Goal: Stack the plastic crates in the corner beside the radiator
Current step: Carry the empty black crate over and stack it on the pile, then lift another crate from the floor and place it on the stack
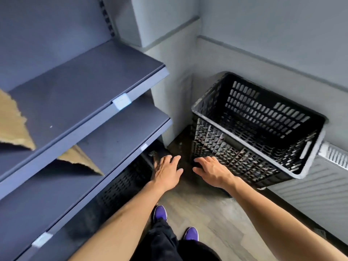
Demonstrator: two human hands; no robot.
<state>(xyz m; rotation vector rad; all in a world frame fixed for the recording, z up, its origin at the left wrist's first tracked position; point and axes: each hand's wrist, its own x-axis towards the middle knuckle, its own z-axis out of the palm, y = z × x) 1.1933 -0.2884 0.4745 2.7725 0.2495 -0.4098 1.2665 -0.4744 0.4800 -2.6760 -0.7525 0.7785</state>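
Head view looks down on your two bare arms reaching into the corner. The black crate (235, 153) sits there with its open top facing up and toward you, close against the back wall. Its left end is near the pillar (169, 91) and its right end is just beside the radiator (320, 185), overlapping the radiator's top edge. It looks tilted; you cannot tell what its underside rests on.

Your right hand (212, 170) is low at the crate's near left corner, palm down, fingers spread and a little bent, gripping nothing. Whether the fingertips touch the slotted wall cannot be told. Your left hand (166, 172) is just beside it, also palm down with fingers spread and holding nothing, over the dark gap between crate and shelves (84, 81).

Torn brown paper (13, 125) lies on the upper shelf, and another piece is on the one below. A dark perforated panel (122, 183) shows under the lowest shelf; you cannot tell if it is a crate. Your purple shoes (160, 213) stand on the wood-look floor (207, 213).
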